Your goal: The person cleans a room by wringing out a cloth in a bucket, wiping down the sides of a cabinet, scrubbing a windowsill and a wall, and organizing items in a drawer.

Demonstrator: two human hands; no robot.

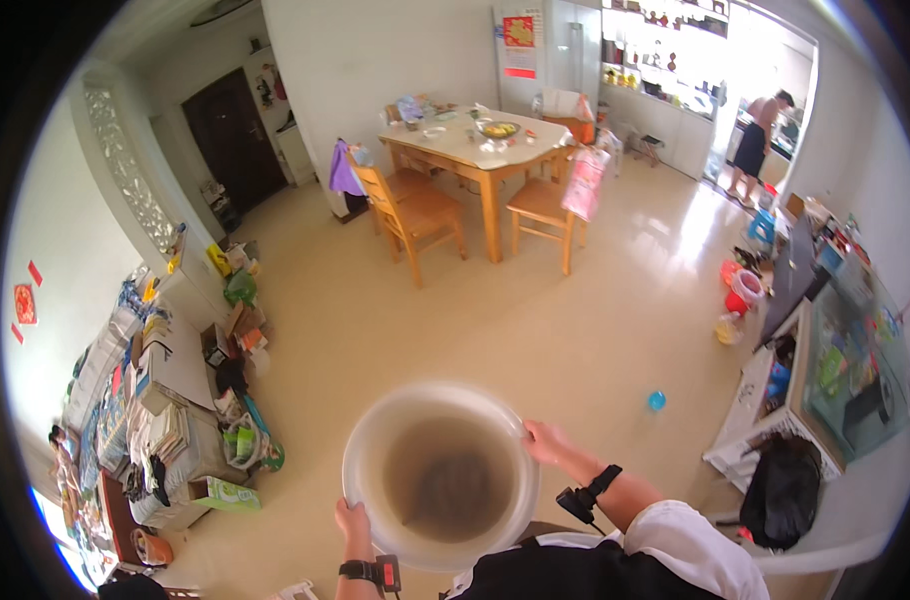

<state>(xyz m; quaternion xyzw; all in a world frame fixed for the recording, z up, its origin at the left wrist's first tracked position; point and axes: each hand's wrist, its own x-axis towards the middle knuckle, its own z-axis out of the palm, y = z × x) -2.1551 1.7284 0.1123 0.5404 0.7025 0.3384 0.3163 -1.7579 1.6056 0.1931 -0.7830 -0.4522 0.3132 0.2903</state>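
I hold a wide, pale plastic basin (434, 397) in front of my body. Cloudy brownish water (404, 459) fills its lower part. Under the water lies a dark mass (455, 491), too blurred to name. My left hand (354, 519) grips the basin's rim on the near left side. The rim's right side is held by my right hand (546, 444). Each wrist wears a black strap with a small device, the left one (380, 572) and the right one (584, 495).
Ahead stand a dining table (492, 161) and wooden chairs (417, 206). A blue ball (656, 400) lies on the tiled floor (455, 330). Cluttered furniture and boxes (230, 491) line the left. At right is a glass-topped cabinet (852, 375). A person (759, 142) stands in the far doorway.
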